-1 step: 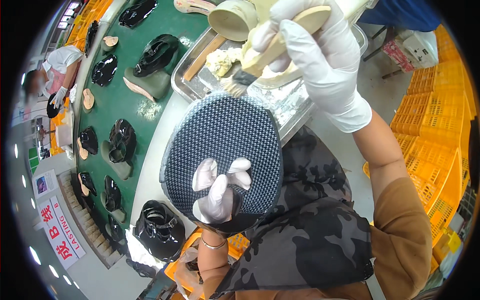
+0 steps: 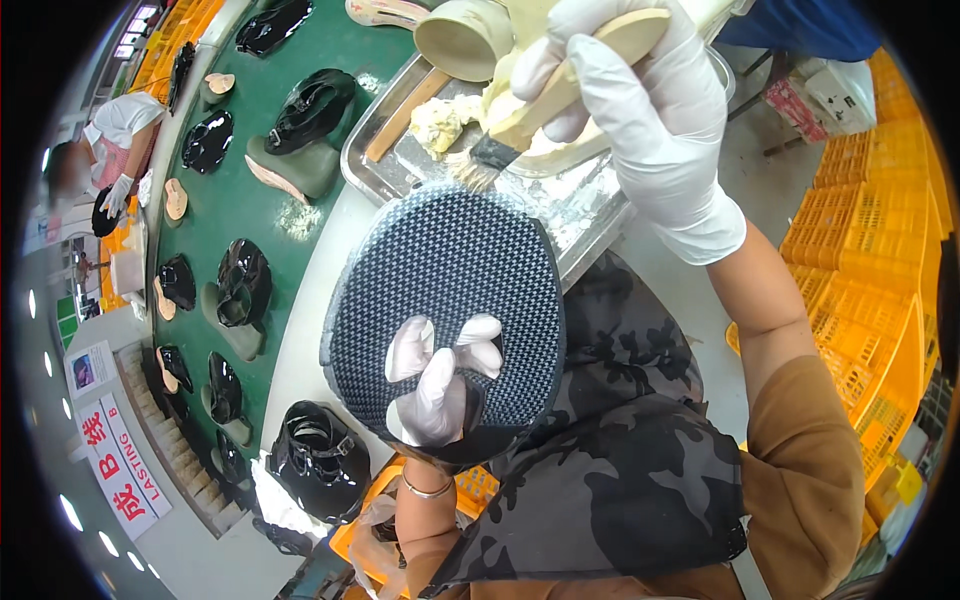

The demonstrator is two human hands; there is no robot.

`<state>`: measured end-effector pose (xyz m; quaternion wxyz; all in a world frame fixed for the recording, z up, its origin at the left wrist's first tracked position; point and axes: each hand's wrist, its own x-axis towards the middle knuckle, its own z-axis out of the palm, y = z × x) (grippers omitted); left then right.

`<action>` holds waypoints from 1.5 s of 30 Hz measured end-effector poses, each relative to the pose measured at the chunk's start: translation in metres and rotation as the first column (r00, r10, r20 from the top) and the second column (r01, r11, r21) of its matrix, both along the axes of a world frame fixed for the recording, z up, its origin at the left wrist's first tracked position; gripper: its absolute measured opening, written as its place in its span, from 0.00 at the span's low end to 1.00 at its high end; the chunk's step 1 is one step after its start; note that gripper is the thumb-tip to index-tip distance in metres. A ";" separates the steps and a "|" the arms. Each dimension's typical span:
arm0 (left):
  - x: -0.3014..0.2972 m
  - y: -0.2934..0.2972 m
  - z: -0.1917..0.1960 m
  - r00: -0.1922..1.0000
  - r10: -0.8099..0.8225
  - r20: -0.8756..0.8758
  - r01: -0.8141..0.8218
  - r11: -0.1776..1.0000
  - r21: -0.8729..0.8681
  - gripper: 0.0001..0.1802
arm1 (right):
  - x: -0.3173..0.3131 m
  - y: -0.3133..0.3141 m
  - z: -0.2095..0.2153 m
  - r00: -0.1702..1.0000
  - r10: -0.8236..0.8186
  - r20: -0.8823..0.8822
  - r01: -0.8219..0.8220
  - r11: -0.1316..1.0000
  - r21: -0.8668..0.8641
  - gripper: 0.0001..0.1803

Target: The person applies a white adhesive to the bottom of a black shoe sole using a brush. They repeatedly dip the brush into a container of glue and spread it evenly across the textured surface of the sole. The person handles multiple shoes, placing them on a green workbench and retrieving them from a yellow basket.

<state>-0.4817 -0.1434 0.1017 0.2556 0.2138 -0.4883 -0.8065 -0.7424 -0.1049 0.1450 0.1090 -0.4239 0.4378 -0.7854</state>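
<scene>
Head view: my left hand [image 2: 437, 385] pinches the sole [image 2: 450, 300] at its near end; its long axis runs away toward the brush [image 2: 545, 110] gripped in my right hand [image 2: 640, 120], bristles at the far edge.

**Count of things in view**

One dark patterned shoe sole [image 2: 450, 290] is in the person's two gloved hands' reach, with one wooden-handled brush [image 2: 545, 105], one metal tray [image 2: 400, 130] and one round beige pot [image 2: 465, 38]. About ten black shoe uppers [image 2: 310, 105] lie along one green conveyor belt [image 2: 300, 215]. Yellow crates [image 2: 870, 240] stack too many to count. One other person [image 2: 105, 150] works nearby.
</scene>
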 end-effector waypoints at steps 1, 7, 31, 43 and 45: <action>0.000 0.001 -0.002 1.000 0.005 0.000 -0.005 1.000 0.007 0.24 | 0.002 -0.001 0.004 0.995 0.056 0.079 -0.053 0.998 -0.034 0.14; 0.010 0.000 -0.011 0.989 -0.029 0.142 0.050 0.987 -0.150 0.24 | 0.003 -0.033 0.003 0.994 0.097 -0.041 -0.105 0.965 -0.239 0.10; -0.039 -0.002 0.003 0.979 0.185 0.083 -0.160 0.956 -0.245 0.29 | -0.004 0.011 0.003 0.977 0.015 0.215 -0.034 0.996 0.083 0.08; -0.039 -0.019 -0.013 0.969 0.233 -0.081 -0.237 0.970 -0.050 0.28 | 0.000 0.018 -0.005 0.997 0.053 -0.059 -0.049 0.996 0.070 0.09; -0.039 -0.024 -0.014 0.972 0.142 -0.186 -0.110 0.979 0.172 0.28 | -0.002 0.025 -0.005 0.989 0.113 -0.096 -0.095 0.980 0.177 0.09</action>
